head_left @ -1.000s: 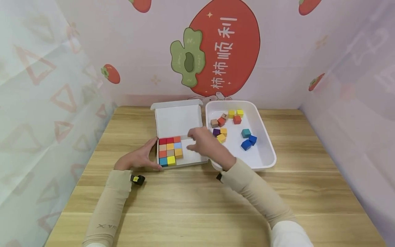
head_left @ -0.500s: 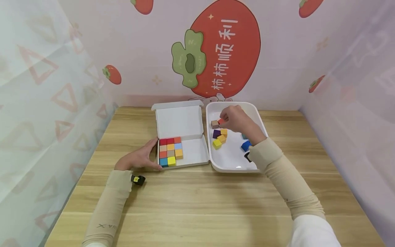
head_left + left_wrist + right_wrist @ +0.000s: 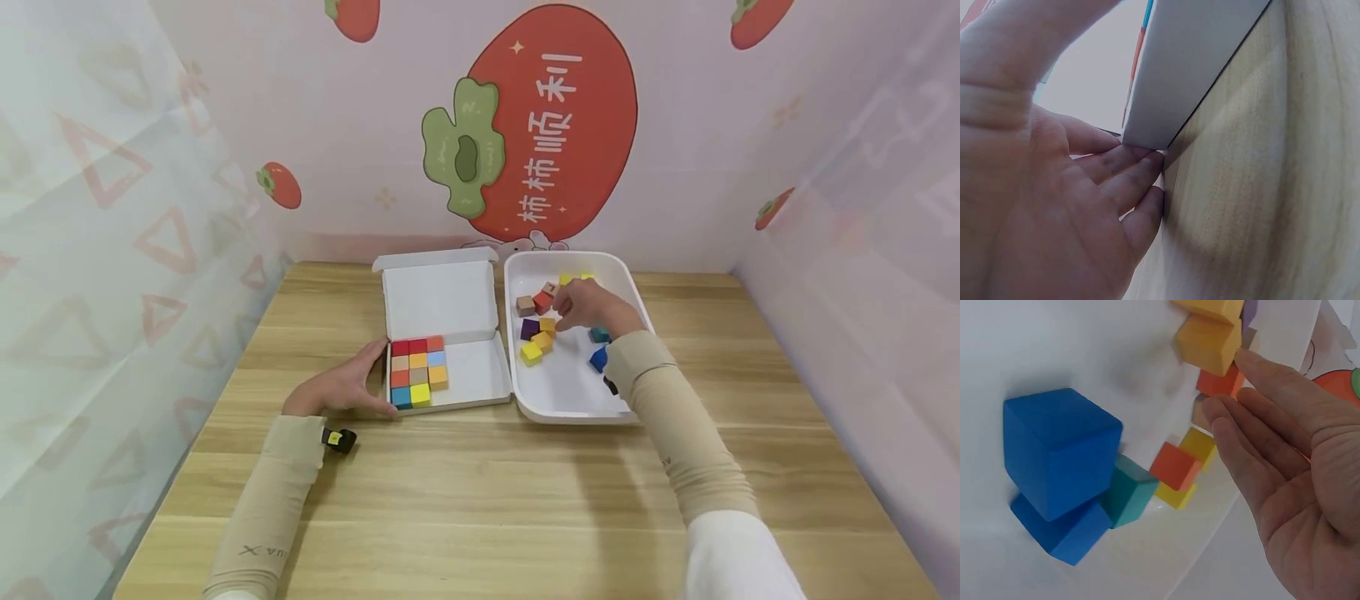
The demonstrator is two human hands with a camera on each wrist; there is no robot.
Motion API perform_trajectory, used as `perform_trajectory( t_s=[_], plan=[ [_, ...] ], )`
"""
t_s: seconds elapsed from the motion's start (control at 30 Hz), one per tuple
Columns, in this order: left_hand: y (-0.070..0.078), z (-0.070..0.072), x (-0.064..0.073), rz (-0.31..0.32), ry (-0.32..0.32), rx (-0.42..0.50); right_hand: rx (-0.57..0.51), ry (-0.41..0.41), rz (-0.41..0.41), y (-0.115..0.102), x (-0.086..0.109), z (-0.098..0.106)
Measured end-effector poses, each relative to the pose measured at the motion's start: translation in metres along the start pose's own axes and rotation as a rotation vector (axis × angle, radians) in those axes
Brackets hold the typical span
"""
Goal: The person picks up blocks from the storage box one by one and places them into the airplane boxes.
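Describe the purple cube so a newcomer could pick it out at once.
In the head view, find the white tray to the right of the open white box. Along the tray's left wall, look between the brown cube and the bright yellow cube. The purple cube sits there, just left of an orange cube, and is the only purple one in view.

Tabletop booth — wooden table [image 3: 480,500], 3 patterned walls [image 3: 690,150]

In the head view, your white box [image 3: 477,372] lies open at mid-frame, coloured cubes [image 3: 418,376] in rows filling its left part. Right of centre, you have loose cubes [image 3: 531,353] in a white tray [image 3: 558,398].
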State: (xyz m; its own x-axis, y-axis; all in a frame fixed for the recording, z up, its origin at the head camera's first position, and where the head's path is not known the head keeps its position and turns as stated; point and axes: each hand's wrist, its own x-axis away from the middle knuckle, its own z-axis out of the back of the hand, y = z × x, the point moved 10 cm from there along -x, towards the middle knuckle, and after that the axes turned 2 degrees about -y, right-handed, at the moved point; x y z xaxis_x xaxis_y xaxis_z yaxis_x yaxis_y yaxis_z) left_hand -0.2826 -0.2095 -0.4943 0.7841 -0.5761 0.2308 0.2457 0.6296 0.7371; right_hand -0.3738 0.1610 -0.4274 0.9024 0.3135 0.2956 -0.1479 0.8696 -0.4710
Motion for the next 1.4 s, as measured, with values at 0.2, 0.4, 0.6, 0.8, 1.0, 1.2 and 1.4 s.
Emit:
perform_trajectory(
  t_s=[0.2,0.4,0.6,0.8,1.0,1.2,1.4],
  plan=[
    [-0.003,-0.002,0.0,0.032,-0.005,-0.013,-0.031,-0.056,-0.016,0.012,-0.007,-0.016],
    [-0.003,0.0,0.0,0.042,0.0,-0.02,-0.02,-0.025,0.033,0.011,-0.009,-0.016],
    [-0.001,0.001,0.0,0.026,0.002,-0.02,-0.015,0.025,0.068,0.009,-0.001,0.0],
    [0.0,0.0,0.001,0.016,0.002,-0.019,-0.001,0.059,0.093,-0.002,0.017,0.016],
    [0.0,0.0,0.001,0.022,0.002,-0.021,-0.012,0.061,0.121,-0.014,0.038,0.02],
    [0.001,0.0,0.0,0.017,0.006,-0.016,-0.045,0.064,0.19,-0.037,0.06,0.017],
    [0.002,0.0,0.0,0.024,0.003,-0.009,-0.06,0.049,0.298,-0.073,0.074,0.011]
  ],
)
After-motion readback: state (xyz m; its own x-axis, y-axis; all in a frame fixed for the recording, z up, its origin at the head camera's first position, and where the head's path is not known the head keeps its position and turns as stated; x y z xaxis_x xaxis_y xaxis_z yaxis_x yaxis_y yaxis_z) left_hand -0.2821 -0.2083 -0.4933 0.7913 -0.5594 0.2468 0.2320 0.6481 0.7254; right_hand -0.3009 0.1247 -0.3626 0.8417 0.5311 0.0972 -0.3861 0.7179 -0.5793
